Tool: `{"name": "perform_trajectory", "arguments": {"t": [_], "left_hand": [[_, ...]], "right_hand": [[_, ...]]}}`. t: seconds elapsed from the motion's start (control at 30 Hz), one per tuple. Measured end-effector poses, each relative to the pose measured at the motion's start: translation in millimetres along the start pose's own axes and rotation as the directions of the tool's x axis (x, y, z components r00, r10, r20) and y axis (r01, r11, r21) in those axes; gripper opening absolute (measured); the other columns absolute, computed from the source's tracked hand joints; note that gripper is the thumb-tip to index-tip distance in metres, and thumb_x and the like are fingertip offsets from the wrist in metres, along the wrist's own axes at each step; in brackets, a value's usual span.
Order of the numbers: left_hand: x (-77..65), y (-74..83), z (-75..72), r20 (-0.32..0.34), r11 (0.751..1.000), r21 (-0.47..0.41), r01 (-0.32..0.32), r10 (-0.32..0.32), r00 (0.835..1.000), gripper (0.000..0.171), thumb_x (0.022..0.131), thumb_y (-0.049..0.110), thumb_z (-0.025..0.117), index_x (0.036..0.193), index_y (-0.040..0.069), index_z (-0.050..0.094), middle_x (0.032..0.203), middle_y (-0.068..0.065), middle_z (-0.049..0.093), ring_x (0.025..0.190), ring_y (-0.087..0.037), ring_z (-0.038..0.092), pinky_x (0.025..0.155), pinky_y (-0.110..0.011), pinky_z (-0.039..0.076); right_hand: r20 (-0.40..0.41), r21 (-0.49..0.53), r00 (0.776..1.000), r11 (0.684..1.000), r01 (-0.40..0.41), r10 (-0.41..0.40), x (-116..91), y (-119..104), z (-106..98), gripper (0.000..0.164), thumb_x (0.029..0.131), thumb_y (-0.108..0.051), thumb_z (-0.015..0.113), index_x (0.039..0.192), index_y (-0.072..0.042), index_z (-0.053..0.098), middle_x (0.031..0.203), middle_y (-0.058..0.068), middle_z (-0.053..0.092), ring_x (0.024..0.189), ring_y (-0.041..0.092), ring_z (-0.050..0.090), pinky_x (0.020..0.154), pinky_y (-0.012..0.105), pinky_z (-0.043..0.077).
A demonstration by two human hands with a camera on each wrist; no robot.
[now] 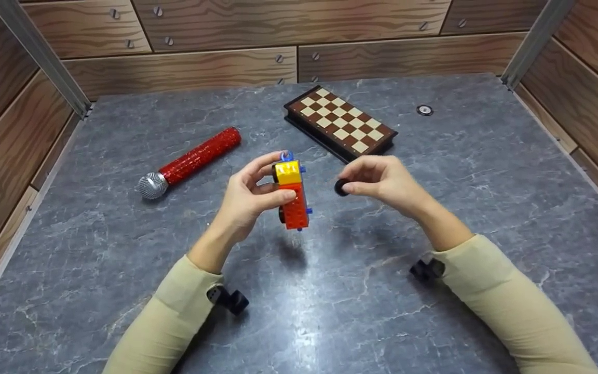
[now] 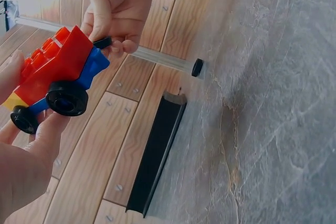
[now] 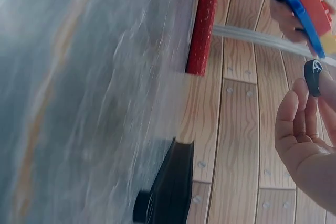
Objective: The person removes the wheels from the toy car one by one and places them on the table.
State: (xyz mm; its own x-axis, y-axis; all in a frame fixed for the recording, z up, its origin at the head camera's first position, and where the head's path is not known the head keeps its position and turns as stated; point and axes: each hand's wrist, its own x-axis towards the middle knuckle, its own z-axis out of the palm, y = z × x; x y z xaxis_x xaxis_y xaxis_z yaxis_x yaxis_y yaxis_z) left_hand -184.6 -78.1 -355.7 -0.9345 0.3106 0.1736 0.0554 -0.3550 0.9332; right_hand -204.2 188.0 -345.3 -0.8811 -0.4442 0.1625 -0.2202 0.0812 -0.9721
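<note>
In the head view, my left hand point(image 1: 242, 200) grips a toy block car point(image 1: 294, 210) above the table, thumb on its red body and fingers around the far side. The car has a yellow block at one end, a blue base and a blue ring at its tip. Black wheels sit on its left side; on the right, blue axle pegs stick out bare. Just right of the car, my right hand point(image 1: 390, 184) pinches a loose black wheel point(image 1: 340, 187) between thumb and fingers. The right wrist view shows this wheel point(image 3: 312, 78) close to the car's blue base point(image 3: 302, 11), apart from it.
A red glittery microphone point(image 1: 198, 158) with a silver head lies at the left. Behind the hands is a folded chessboard case point(image 1: 338, 117). A small round black disc point(image 1: 424, 110) with a pale centre lies at the back right. Wood-patterned walls point(image 1: 216, 67) border the grey table.
</note>
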Motion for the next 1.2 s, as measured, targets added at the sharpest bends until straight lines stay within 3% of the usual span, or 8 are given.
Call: {"name": "perform_trajectory", "arguments": {"t": [0.2, 0.57, 0.83, 1.07, 1.2], "left_hand": [[-0.1, -0.6, 0.2, -0.001, 1.000, -0.006, 0.003, -0.003, 1.000, 0.063, 0.072, -0.003, 0.077, 0.129, 0.008, 0.052, 0.117, -0.021, 0.053, 0.098, -0.038, 0.061, 0.081, -0.048, 0.051], [0.6, -3.0, 0.0, 0.011, 1.000, -0.004, -0.003, 0.003, 1.000, 0.064, 0.071, -0.005, 0.077, 0.129, 0.007, 0.053, 0.116, -0.021, 0.053, 0.095, -0.038, 0.062, 0.080, -0.047, 0.052], [1.3, -5.0, 0.3, 0.022, 1.000, -0.003, 0.000, 0.000, 1.000, 0.064, 0.071, -0.006, 0.076, 0.129, 0.007, 0.053, 0.117, -0.021, 0.052, 0.095, -0.038, 0.062, 0.080, -0.047, 0.052], [0.0, -5.6, 1.1, 0.008, 1.000, -0.002, 0.013, -0.013, 1.000, 0.062, 0.072, -0.004, 0.077, 0.128, 0.008, 0.053, 0.117, -0.021, 0.052, 0.096, -0.038, 0.061, 0.081, -0.047, 0.052], [0.1, -6.1, 1.1, 0.008, 1.000, -0.002, 0.013, -0.013, 1.000, 0.062, 0.072, -0.003, 0.077, 0.128, 0.008, 0.053, 0.117, -0.021, 0.052, 0.095, -0.038, 0.061, 0.081, -0.048, 0.051]], "right_hand": [[-0.094, -0.038, 0.995, 0.999, -0.034, 0.030, -2, 5, -19, 0.026, 0.076, -0.001, 0.074, 0.099, 0.006, 0.064, 0.085, 0.011, 0.067, 0.070, 0.015, 0.062, 0.057, 0.022, 0.051], [-0.210, 0.001, 0.976, 0.998, -0.056, 0.055, -5, 20, -53, 0.023, 0.077, 0.005, 0.070, 0.099, 0.008, 0.064, 0.089, 0.015, 0.067, 0.071, 0.017, 0.064, 0.067, 0.030, 0.056], [-0.200, -0.083, 0.958, 0.971, -0.224, 0.204, -10, 31, -77, 0.029, 0.079, 0.002, 0.070, 0.105, 0.010, 0.060, 0.089, 0.008, 0.067, 0.074, 0.016, 0.065, 0.067, 0.032, 0.056], [-0.221, -0.133, 0.918, 0.923, -0.362, 0.328, -15, 36, -92, 0.033, 0.080, 0.001, 0.069, 0.109, 0.010, 0.057, 0.091, 0.006, 0.062, 0.073, 0.015, 0.064, 0.062, 0.027, 0.055], [-0.217, -0.112, 0.884, 0.889, -0.444, 0.415, -17, 38, -101, 0.035, 0.080, 0.003, 0.068, 0.112, 0.010, 0.055, 0.092, 0.007, 0.061, 0.075, 0.016, 0.064, 0.064, 0.028, 0.055]]}}
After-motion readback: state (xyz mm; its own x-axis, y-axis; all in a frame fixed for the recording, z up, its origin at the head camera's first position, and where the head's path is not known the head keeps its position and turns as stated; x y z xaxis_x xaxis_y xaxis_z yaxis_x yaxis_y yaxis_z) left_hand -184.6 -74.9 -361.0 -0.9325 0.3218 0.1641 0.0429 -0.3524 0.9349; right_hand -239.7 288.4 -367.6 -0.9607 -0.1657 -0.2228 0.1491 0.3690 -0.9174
